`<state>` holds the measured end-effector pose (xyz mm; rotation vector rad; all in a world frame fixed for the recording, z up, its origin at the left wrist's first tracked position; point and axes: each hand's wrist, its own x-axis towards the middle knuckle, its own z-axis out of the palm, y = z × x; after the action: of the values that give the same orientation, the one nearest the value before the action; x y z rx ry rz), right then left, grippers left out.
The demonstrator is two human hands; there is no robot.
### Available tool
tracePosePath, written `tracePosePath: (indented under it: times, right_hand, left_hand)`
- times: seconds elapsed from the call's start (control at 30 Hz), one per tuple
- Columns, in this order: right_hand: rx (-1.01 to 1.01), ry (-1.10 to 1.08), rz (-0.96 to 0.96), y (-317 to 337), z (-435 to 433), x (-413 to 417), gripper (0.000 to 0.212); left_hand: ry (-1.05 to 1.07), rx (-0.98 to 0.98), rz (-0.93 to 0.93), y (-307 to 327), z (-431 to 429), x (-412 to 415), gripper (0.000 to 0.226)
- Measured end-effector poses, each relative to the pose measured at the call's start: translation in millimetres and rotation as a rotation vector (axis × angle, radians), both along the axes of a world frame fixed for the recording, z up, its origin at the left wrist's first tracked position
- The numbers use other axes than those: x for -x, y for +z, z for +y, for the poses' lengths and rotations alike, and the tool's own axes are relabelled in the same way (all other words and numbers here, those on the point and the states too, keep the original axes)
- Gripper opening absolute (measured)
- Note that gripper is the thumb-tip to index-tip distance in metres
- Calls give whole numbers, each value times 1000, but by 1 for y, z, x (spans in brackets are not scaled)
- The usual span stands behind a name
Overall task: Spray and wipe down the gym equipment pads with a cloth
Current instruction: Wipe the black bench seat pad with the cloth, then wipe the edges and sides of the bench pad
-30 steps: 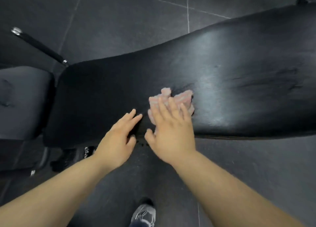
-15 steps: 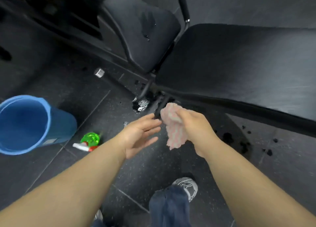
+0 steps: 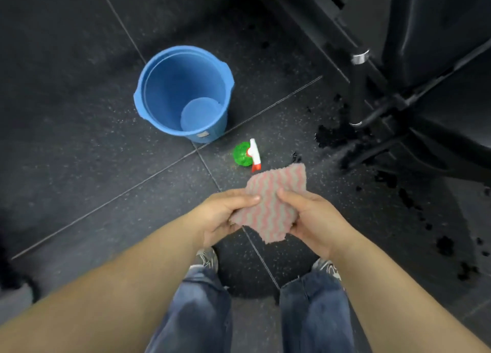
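Note:
A pink and grey zigzag cloth (image 3: 271,201) is spread flat between both hands above the floor. My left hand (image 3: 225,214) pinches its left edge with the thumb on top. My right hand (image 3: 310,217) grips its right edge the same way. A green spray bottle (image 3: 245,154) with a white and red trigger head stands on the floor just beyond the cloth. The black bench pad (image 3: 435,23) and its frame (image 3: 377,108) fill the upper right corner.
A blue bucket (image 3: 183,92) stands on the dark tiled floor to the left of the bottle. Dark wet spots (image 3: 414,198) dot the floor on the right, under the bench frame. My two jeans-clad legs and shoes are below the hands.
The view has swung from the bench pad down to the floor. The cloth left the pad, and my left hand has joined the right one in holding it spread out.

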<state>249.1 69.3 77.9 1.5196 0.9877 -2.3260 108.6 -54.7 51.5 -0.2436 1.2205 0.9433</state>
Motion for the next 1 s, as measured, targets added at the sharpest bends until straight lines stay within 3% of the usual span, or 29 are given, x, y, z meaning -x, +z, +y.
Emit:
tracePosePath:
  times: [0.13,0.37,0.43,0.53,0.63,0.7,0.8,0.87,0.93,1.0]
  right_hand:
    - [-96,85,-92,-17,-11,30,26]
    - [-141,196,-100,-49,-22,67,24]
    - [-190,207,-118,-57,-22,77,21]
    - [-191,196,-117,-67,-18,94,19]
    - [-190,210,-70,-72,-15,111,21]
    - [-204,191,-72,-74,-13,123,20]
    - [-183,192,-90,-74,-13,134,21]
    - [-156,193,-94,-74,-14,141,21]
    - [-162,168,-132,-81,-14,149,15]
    - [-343,164,-232,-96,-9,152,14]
  left_hand:
    - [123,48,107,-12,-20,19,24]
    - [228,84,276,-39,-29,37,19]
    - [171,123,513,-46,-30,43,21]
    - [-58,81,824,-46,-28,51,49]
    - [-56,59,776,-50,-27,61,61]
    - [98,135,668,-51,-28,73,67]
    - [245,172,482,-46,-31,87,38]
    - [302,126,428,-45,-33,92,41]
    - [258,85,407,-50,-34,96,53]
    - [98,88,443,-52,-31,98,41]
